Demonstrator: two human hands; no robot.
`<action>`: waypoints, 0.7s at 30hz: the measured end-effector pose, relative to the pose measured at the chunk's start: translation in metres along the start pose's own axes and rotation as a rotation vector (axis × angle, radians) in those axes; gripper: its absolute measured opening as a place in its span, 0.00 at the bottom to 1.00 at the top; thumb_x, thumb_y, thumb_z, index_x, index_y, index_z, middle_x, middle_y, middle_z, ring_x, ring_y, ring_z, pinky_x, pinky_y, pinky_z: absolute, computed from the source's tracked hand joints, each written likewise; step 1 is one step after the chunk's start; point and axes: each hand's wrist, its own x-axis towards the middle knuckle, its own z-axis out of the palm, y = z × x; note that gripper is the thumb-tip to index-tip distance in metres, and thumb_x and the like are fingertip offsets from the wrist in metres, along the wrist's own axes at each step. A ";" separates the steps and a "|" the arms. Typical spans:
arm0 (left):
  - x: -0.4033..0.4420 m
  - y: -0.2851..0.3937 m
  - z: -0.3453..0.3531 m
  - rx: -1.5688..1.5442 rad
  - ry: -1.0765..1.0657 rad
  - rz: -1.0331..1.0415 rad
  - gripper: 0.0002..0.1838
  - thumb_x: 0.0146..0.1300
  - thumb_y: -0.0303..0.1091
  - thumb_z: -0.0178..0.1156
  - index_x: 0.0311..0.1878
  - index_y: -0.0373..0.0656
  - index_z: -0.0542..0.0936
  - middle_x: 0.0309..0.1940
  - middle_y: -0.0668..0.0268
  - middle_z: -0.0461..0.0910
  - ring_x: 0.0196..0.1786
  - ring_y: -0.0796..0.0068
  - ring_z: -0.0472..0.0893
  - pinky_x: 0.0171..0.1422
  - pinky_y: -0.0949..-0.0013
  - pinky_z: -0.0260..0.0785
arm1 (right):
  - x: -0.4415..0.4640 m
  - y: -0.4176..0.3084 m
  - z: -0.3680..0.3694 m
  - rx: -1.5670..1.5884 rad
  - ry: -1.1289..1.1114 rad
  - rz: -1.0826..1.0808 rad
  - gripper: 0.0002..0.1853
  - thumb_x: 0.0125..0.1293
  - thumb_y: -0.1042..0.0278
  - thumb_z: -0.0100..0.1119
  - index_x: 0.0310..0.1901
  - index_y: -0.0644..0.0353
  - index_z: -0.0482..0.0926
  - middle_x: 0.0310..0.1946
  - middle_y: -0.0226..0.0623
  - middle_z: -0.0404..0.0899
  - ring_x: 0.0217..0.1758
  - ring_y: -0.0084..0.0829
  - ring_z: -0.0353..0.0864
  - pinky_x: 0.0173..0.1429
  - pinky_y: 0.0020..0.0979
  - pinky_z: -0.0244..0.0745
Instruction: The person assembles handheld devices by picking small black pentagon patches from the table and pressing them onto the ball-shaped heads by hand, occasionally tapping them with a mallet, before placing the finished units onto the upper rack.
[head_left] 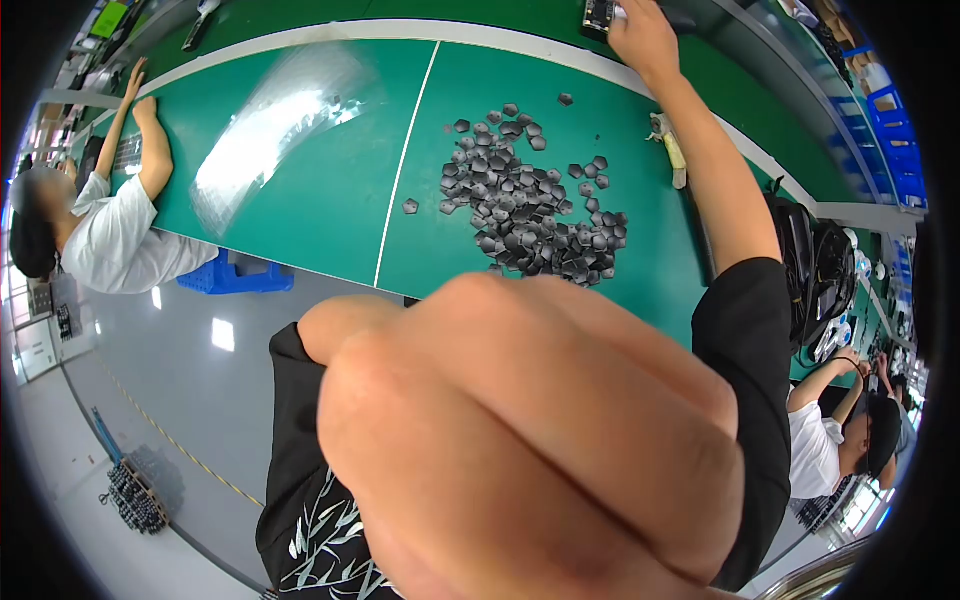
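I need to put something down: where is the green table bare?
Between the white dividing line and the shiny patch; a narrower strip lies between the dark pieces and the right forearm. Those pieces crowd the table's middle right.

This is a workshop or factory floor: a long green bench carries a heap of small dark parts, with blue crates and other people seated at work surfaces.
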 end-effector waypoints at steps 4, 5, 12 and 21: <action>-0.012 -0.018 -0.006 -0.059 0.020 -0.087 0.10 0.69 0.28 0.57 0.51 0.43 0.73 0.49 0.58 0.76 0.49 0.63 0.76 0.57 0.62 0.70 | -0.015 -0.052 -0.042 -0.102 -0.235 0.209 0.27 0.63 0.42 0.57 0.45 0.63 0.76 0.31 0.46 0.83 0.30 0.50 0.83 0.37 0.45 0.77; -0.017 -0.024 -0.008 -0.078 0.018 -0.115 0.10 0.69 0.28 0.57 0.52 0.44 0.73 0.50 0.58 0.76 0.50 0.63 0.76 0.58 0.62 0.70 | -0.015 -0.053 -0.040 -0.113 -0.251 0.195 0.27 0.63 0.43 0.57 0.46 0.64 0.76 0.30 0.47 0.83 0.32 0.50 0.83 0.37 0.45 0.77; -0.072 -0.045 -0.028 -0.131 0.115 -0.220 0.14 0.69 0.28 0.58 0.56 0.44 0.71 0.53 0.58 0.75 0.54 0.63 0.75 0.62 0.61 0.68 | 0.000 -0.034 -0.003 -0.072 -0.377 0.147 0.26 0.62 0.48 0.60 0.48 0.67 0.76 0.33 0.51 0.82 0.38 0.49 0.83 0.39 0.42 0.79; -0.114 -0.087 -0.096 -0.116 0.176 -0.216 0.19 0.70 0.29 0.59 0.62 0.45 0.69 0.58 0.59 0.73 0.59 0.64 0.74 0.68 0.61 0.67 | -0.098 -0.067 -0.102 1.629 -0.057 0.212 0.29 0.62 0.69 0.66 0.63 0.70 0.69 0.46 0.44 0.83 0.50 0.37 0.82 0.61 0.36 0.74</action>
